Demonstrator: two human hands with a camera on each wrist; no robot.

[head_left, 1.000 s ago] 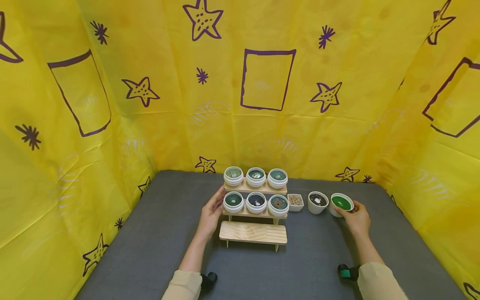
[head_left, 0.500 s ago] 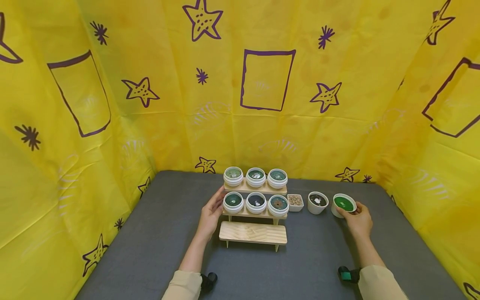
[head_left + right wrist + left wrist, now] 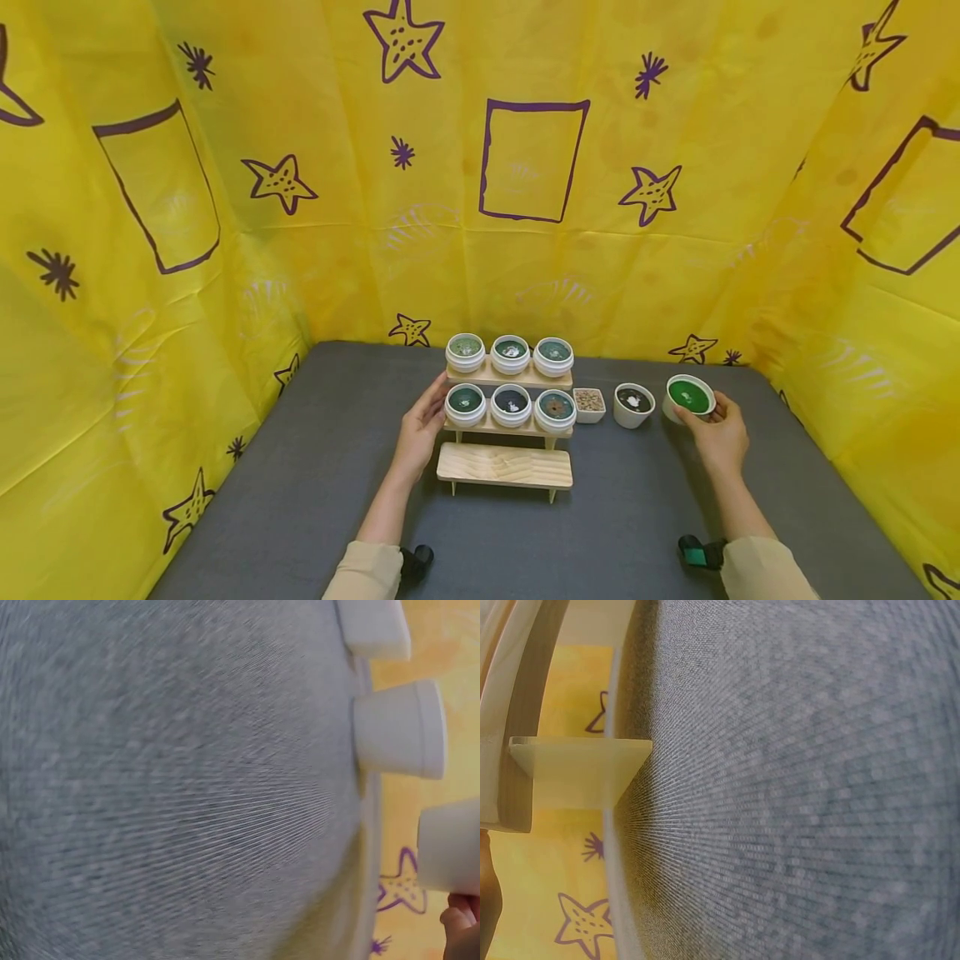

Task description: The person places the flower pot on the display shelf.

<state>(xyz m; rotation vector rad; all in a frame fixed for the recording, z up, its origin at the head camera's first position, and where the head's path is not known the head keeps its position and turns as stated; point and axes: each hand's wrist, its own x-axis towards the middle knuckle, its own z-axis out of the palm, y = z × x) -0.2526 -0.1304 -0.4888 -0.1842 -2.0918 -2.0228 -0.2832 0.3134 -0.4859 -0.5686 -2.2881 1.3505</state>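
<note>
My right hand (image 3: 722,435) grips a small white cup (image 3: 689,398) with bright green contents by its right side, thumb at the front. In the right wrist view this cup (image 3: 450,847) is raised off the grey table. My left hand (image 3: 422,429) rests at the left end of a tiered wooden stand (image 3: 506,465), its fingers reaching along the side of the shelves. Several rounder white cups (image 3: 511,406) with green to dark contents stand on the upper and middle shelves. The lowest shelf is bare wood. A finger (image 3: 487,892) shows beside the stand's end in the left wrist view.
Between the stand and my right hand, a square white dish (image 3: 588,406) of small tan pieces and a white cup (image 3: 633,406) with dark contents stand on the grey table (image 3: 315,500). A yellow patterned curtain (image 3: 345,275) encloses the back and sides.
My right hand has lifted the white cup with green contents, moving it slightly up and to the right, away from the dark-filled cup. The left hand stays at the stand.
</note>
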